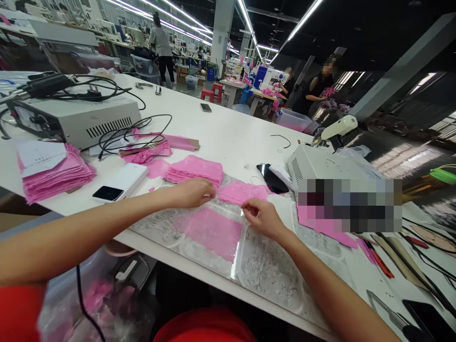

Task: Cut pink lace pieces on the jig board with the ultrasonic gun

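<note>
My left hand [194, 192] lies curled on the near edge of a stack of pink lace pieces [195, 169] on the white table [228, 133]. A single pink lace piece [242, 191] lies flat just right of it. My right hand [261, 217] is closed in a pinch at the near edge of that piece, fingertips touching it. A larger pink lace piece [213, 231] lies below both hands on a clear plastic sheet [263, 268].
A grey machine box [76, 121] with black cables stands at the left, a pink stack [57, 175] and a white phone [119, 183] before it. A black phone [272, 179] and a white machine [317, 164] lie right. Tools lie far right. People work behind.
</note>
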A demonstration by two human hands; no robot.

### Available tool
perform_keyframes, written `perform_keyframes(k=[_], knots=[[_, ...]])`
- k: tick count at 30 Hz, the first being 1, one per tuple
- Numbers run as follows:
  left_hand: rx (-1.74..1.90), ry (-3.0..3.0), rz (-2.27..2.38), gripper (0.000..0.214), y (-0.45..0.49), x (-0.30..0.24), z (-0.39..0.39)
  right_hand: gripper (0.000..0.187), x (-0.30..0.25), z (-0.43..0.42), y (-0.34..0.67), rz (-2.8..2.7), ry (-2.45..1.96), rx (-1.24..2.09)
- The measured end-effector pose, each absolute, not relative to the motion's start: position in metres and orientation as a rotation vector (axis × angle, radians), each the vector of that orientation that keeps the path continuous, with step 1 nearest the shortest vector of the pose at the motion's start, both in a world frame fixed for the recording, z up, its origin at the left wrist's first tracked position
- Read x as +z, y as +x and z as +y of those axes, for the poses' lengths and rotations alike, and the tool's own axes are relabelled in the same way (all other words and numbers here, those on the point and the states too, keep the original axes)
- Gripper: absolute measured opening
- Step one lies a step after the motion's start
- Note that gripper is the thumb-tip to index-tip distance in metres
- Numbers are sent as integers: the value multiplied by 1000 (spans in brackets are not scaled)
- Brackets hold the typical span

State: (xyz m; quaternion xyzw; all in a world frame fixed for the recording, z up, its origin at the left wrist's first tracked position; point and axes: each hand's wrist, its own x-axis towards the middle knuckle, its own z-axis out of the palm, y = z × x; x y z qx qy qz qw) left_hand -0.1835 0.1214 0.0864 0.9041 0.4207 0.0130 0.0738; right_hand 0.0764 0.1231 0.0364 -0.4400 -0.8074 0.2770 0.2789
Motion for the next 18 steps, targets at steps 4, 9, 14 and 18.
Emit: perform_keyframes(k=[4, 9, 14, 18], knots=[[-2, 2756, 1361, 15, -151, 75, 162, 15, 26, 165, 60, -2082, -1247, 778], [-103, 2782, 1381, 13, -143, 61, 178, 15, 14, 173, 57, -2069, -1273, 866], [-99, 2806, 1378, 13, -146, 59, 176, 16, 14, 172, 62, -2059, -1267, 915], [-80, 2826, 1374, 17, -145, 59, 177, 17, 14, 173, 62, -2056, -1261, 926]])
